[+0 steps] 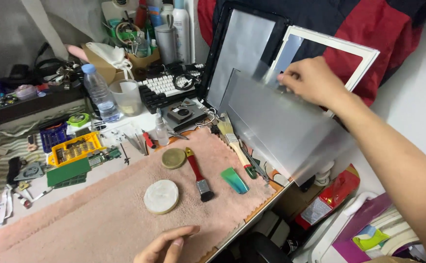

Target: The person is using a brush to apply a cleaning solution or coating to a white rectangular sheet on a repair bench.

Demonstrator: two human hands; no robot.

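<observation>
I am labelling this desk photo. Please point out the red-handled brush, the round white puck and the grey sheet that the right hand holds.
red-handled brush (197, 171): head view, on the red handle.
round white puck (161, 196): head view, on its top face.
grey sheet (281, 124): head view, on its bare middle.

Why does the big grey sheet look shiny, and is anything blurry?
Head view: the large grey translucent plastic sheet, pinched by the right hand, catches soft glare; the left hand at the bottom edge looks slightly blurred; the pink towel mat is evenly lit.
</observation>
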